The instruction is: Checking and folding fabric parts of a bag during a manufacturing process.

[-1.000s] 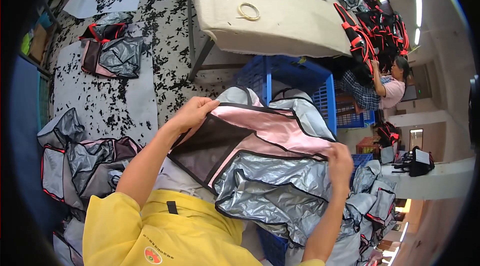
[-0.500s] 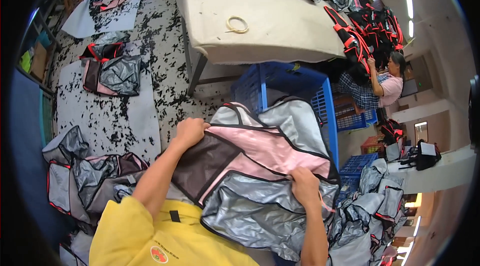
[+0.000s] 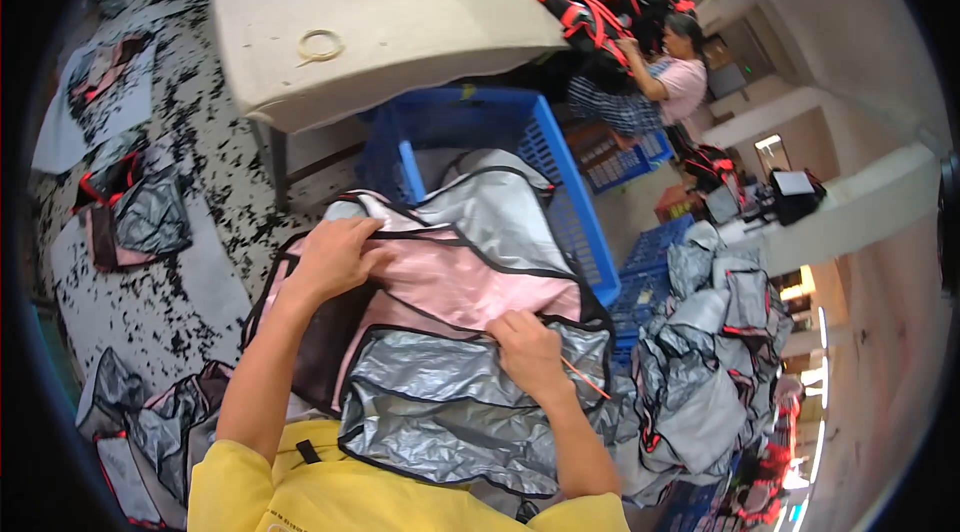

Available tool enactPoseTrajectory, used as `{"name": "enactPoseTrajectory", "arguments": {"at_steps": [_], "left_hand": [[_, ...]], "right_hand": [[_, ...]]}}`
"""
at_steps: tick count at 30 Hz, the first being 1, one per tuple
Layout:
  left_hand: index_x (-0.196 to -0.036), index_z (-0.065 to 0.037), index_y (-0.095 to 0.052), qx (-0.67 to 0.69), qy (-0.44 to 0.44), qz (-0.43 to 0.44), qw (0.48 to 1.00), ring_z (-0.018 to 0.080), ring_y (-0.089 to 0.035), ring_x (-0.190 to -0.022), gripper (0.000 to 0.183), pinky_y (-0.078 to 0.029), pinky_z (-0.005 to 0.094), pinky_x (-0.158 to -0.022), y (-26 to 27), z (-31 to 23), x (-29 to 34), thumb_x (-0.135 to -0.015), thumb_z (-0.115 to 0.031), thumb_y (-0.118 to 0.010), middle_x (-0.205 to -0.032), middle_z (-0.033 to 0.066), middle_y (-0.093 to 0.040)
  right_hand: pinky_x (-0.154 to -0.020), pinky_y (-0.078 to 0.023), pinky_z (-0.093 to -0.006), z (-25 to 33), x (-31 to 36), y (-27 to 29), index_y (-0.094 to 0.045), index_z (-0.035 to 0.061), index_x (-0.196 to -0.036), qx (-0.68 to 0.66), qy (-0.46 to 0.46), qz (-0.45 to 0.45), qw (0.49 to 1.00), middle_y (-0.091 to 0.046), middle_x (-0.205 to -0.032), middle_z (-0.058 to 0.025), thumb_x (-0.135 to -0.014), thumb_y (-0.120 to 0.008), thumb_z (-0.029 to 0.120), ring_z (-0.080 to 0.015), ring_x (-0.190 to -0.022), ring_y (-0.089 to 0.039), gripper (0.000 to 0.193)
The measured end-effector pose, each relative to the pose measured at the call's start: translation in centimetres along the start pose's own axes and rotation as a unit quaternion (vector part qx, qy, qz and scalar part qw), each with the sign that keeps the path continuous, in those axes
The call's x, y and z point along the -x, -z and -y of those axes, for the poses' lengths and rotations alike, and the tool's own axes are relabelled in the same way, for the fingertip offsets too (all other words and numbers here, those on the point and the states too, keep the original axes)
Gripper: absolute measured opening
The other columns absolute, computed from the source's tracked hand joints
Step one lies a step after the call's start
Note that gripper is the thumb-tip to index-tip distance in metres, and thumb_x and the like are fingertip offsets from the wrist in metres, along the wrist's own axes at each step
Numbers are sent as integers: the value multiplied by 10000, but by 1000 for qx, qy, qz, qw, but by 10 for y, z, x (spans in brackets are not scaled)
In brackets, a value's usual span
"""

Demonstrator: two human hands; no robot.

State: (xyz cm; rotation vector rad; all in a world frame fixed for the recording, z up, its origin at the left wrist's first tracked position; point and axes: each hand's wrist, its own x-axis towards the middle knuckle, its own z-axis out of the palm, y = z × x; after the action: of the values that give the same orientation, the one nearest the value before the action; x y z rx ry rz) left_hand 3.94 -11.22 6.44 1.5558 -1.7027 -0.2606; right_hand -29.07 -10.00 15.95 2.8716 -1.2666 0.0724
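Observation:
A floppy unfinished bag (image 3: pixel 430 282) of pink and silver fabric, with a dark mesh panel and black-bound edges, spreads across my lap. My left hand (image 3: pixel 335 257) grips its upper left part, thumb and forefinger on the pink cloth near a black seam. With my right hand (image 3: pixel 528 352) I pinch the seam where the pink part meets the crinkled silver lining (image 3: pixel 440 417). A thin orange-pink strip (image 3: pixel 585 378) sticks out beside my right hand; what it is I cannot make out. The bag's far side rests against a blue plastic crate.
Beyond the bag stands the blue crate (image 3: pixel 570 202), beside a cloth-covered table (image 3: pixel 400 12) bearing a tape ring (image 3: pixel 320 46). Silver bag pieces (image 3: pixel 690 372) pile at right; others (image 3: pixel 150 217) lie on the scrap-strewn floor at left. Farther off, a person (image 3: pixel 680 82) handles black-and-red straps.
My view has swung to the right. My left hand has shifted from the bag's upper left edge onto its pink part, and the mesh side has folded down. The right hand keeps its pinch.

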Motion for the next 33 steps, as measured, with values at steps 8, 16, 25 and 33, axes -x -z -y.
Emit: {"name": "enactPoseTrajectory", "arguments": {"at_steps": [8,16,25,33], "left_hand": [[-828,-27,-627,40,-7,28,999,374,-632,-768,205,-480,480,-670,-18,-4,16,-860,-179,-761,-790,151,-610],[-960,-2,-713,128,-25,-207,970,342,-623,-669,128,-485,413,-614,35,-44,-29,-837,32,-727,-764,163,-608],[-988,-5,-744,45,-180,-255,949,300,-615,-693,226,-469,397,-637,124,-121,-20,-773,-29,-812,-833,114,-683],[-980,-49,-728,60,-8,18,998,322,-675,-870,206,-518,417,-737,17,-16,127,-786,-52,-799,-973,98,-711]], "right_hand": [[-767,-544,-480,-91,-11,55,-742,86,-979,33,-268,-212,939,-729,-901,-131,-944,-726,303,-388,-929,-696,220],[-642,-466,-493,-94,7,101,-669,49,-772,12,-246,-239,939,-645,-736,-164,-933,-759,353,-375,-706,-632,356],[-583,-390,-394,-44,86,155,-562,-7,-813,18,-284,-427,858,-500,-715,-119,-933,-780,182,-306,-622,-486,313],[-697,-463,-440,-32,152,-88,-615,-8,-860,-115,-258,-324,903,-605,-814,-158,-827,-795,39,-381,-799,-571,188]]}}
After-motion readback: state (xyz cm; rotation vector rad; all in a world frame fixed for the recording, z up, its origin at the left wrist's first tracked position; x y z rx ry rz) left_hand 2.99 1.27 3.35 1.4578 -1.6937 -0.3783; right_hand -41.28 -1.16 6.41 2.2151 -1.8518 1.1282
